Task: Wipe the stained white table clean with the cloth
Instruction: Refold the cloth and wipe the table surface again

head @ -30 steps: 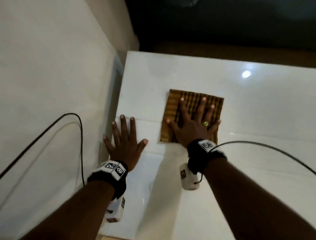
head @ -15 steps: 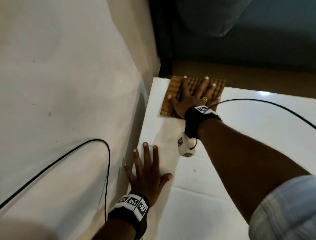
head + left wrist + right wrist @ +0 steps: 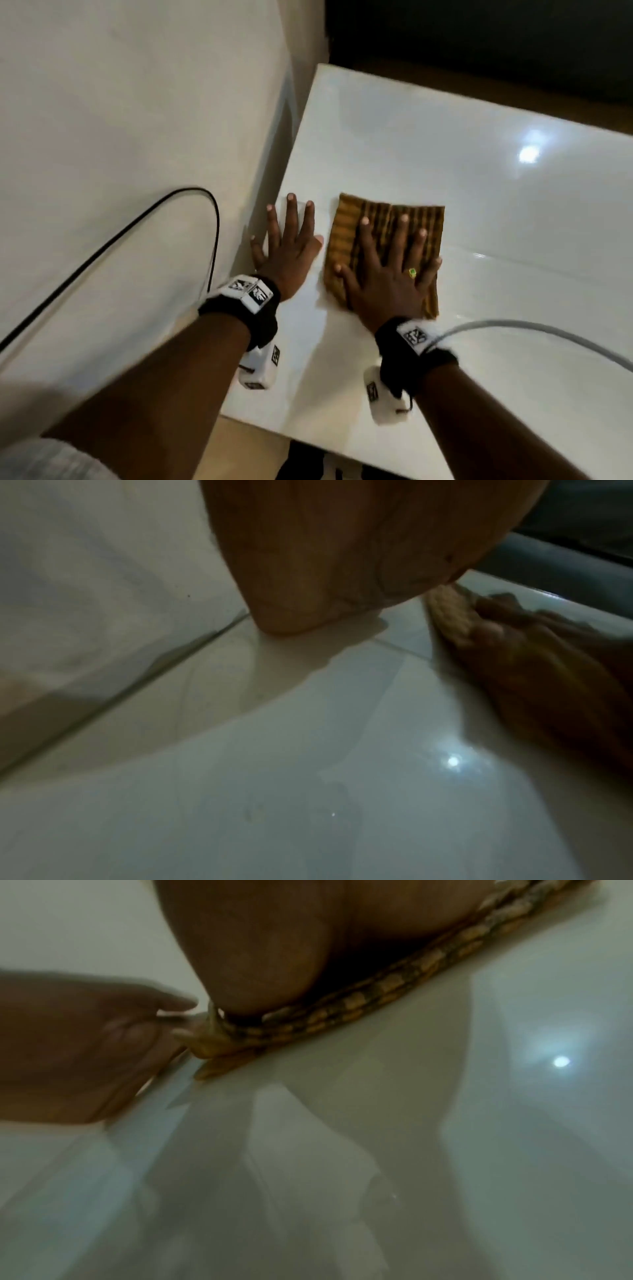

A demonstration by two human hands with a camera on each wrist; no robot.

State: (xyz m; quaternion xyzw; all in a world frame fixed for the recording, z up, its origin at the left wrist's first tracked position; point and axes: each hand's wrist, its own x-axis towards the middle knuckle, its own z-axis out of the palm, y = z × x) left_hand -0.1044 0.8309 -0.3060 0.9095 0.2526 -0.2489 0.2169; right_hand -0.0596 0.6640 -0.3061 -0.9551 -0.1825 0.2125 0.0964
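A folded brown striped cloth (image 3: pixel 346 236) lies flat on the glossy white table (image 3: pixel 428 144), near its left edge. My right hand (image 3: pixel 387 270) presses down on the cloth with fingers spread and straight; a ring sits on one finger. My left hand (image 3: pixel 291 246) lies flat on the bare table just left of the cloth, fingers straight, its thumb close to the cloth's edge. In the right wrist view the cloth's folded edge (image 3: pixel 342 1015) shows under my palm. The left wrist view shows the cloth (image 3: pixel 448 607) under my right hand. No stain stands out on the shiny surface.
A pale wall (image 3: pixel 120 120) runs along the table's left side, with a black cable (image 3: pixel 144 216) looping in front of it. A grey cable (image 3: pixel 531 329) trails from my right wrist across the table. The table's near edge (image 3: pixel 308 435) is close below my wrists.
My right hand has drawn the cloth back from the table's far left corner to beside my left hand. The left hand stays flat on the table.
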